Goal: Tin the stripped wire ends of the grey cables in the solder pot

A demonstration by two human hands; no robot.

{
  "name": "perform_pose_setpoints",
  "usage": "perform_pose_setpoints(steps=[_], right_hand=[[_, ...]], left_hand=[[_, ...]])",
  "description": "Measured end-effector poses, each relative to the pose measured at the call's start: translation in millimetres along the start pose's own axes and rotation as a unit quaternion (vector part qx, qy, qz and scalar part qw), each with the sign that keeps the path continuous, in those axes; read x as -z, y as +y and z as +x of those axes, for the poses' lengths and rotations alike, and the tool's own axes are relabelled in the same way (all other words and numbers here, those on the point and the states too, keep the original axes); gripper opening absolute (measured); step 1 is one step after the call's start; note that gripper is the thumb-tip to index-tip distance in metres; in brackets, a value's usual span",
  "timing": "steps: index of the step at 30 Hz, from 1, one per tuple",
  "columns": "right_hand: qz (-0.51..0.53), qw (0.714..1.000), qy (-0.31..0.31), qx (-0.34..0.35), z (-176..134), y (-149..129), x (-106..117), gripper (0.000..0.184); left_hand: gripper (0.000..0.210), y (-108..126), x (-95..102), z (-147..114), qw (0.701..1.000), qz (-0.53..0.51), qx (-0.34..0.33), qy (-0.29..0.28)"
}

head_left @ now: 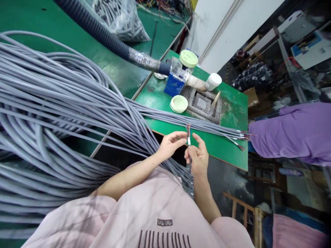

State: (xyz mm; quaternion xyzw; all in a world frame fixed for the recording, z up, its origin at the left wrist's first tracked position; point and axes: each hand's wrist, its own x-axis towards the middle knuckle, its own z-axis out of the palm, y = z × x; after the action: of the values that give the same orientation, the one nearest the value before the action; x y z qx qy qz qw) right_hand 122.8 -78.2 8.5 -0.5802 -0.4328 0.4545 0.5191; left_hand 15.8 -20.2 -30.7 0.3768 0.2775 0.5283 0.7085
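Grey cables (64,88) are heaped at left. Left hand (172,145) is half curled beside the wires (188,128); whether gripped cannot be told. Between hands, white-sleeved cable end (189,141) is pinched low by right hand (198,156), index raised. Stripped ends (241,148) are laid on green table (219,148), right edge.

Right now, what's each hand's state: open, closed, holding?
Left hand: partly open beside the red and dark wires; contact can't be told.
Right hand: closed on the white-banded gray cable, just below those wires.
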Motion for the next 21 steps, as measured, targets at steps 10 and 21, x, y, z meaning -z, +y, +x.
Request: perform_pose_setpoints(steps=[10,21], right_hand=[[-0.263,0.950,0.025,0.167,12.4,-20.8,27.4,0.014],[-0.253,0.950,0.026,0.180,25.0,-32.1,12.0,0.025]], left_hand=[[0.034,11.9,-0.5,-4.5,0.978,-0.008,0.109,-0.180],[0.037,8.8,0.5,-10.0,0.964,0.086,0.090,-0.236]])
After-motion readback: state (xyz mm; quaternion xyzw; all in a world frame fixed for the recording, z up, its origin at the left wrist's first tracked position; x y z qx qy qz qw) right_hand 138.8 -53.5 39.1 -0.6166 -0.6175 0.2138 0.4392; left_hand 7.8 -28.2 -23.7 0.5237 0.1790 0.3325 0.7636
